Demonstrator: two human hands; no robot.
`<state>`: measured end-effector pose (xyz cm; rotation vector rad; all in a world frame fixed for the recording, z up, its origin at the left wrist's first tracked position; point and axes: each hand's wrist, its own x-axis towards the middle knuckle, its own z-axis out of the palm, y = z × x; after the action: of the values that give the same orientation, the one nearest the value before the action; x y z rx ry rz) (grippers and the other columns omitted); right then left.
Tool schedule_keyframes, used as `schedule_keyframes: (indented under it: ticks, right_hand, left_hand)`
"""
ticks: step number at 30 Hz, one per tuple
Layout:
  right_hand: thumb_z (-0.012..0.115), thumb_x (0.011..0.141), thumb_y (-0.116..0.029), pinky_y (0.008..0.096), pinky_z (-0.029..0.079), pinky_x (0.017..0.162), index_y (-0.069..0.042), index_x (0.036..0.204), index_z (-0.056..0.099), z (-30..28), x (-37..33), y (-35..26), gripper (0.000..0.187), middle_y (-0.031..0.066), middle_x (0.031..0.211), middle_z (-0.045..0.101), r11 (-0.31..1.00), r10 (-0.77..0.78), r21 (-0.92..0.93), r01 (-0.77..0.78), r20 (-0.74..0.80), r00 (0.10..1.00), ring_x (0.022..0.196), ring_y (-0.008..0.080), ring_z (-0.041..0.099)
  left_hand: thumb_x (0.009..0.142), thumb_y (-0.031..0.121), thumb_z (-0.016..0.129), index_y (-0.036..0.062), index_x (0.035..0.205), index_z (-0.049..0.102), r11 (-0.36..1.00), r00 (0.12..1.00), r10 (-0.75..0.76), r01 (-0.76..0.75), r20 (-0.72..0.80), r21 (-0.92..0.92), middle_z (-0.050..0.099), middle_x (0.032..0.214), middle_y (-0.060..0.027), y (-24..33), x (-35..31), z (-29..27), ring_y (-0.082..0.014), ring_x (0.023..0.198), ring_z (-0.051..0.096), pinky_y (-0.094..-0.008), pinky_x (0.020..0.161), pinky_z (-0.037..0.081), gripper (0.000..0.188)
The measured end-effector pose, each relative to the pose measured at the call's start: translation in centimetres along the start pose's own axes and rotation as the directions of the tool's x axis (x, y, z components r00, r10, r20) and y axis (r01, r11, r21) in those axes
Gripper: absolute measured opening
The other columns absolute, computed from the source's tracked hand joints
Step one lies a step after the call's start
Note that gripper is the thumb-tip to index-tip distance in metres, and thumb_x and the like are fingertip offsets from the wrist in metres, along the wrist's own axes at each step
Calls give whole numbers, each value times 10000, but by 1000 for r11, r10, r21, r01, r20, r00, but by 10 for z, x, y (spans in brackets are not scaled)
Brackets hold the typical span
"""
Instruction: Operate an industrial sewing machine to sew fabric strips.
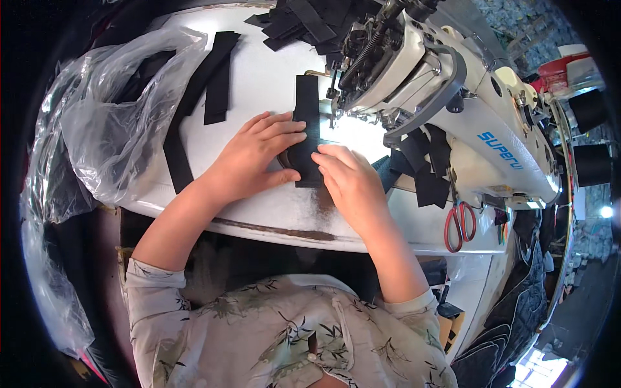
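A black fabric strip lies lengthwise on the white sewing table, its far end beside the needle area of the sewing machine. From the left, my left hand lies flat with fingers spread, fingertips touching the strip's left edge. A dark curved edge shows between its thumb and fingers, partly covered. On the opposite side, my right hand has its fingers together and bent onto the strip's right edge. What lies under those fingertips is hidden.
Black strips lie left of my hands, next to a crumpled clear plastic bag. More black pieces are heaped at the back. Red-handled scissors and black scraps lie to the right, below the machine arm.
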<state>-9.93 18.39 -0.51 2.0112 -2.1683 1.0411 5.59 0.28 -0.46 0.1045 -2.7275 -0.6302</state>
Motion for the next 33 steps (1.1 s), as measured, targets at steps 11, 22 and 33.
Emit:
schedule_keyframes:
  ticks: [11, 22, 33]
  right_hand:
    - [711, 802, 32, 388, 550, 858, -48, 1142, 685, 0, -1, -2, 351, 65, 1199, 645, 994, -38, -99, 40, 20, 999, 1002, 288, 639]
    - [709, 826, -73, 348, 543, 784, -95, 1155, 698, -6, -3, 0, 330, -24, 1214, 647, 958, -37, -281, 62, 95, 995, 893, 219, 600]
    - [733, 824, -123, 371, 496, 873, -141, 1199, 700, 1, -2, 22, 377, -36, 1208, 684, 916, 9, -400, -22, -34, 999, 1004, 198, 631]
  left_hand:
    - [796, 331, 809, 47, 1320, 614, 1000, 1000, -6, 5, 21, 3, 558, 1449, -120, 2, 1, -2, -321, 1443, 422, -495, 1227, 268, 628]
    - [830, 208, 775, 78, 1165, 632, 993, 996, 81, -77, 44, -87, 585, 1375, -121, 4, 5, -3, -389, 1338, 511, -517, 1164, 367, 386]
    - [870, 260, 742, 82, 1143, 652, 981, 979, 190, -191, 79, 8, 614, 1336, -92, -14, 47, 1, -309, 1302, 539, -486, 1166, 374, 339]
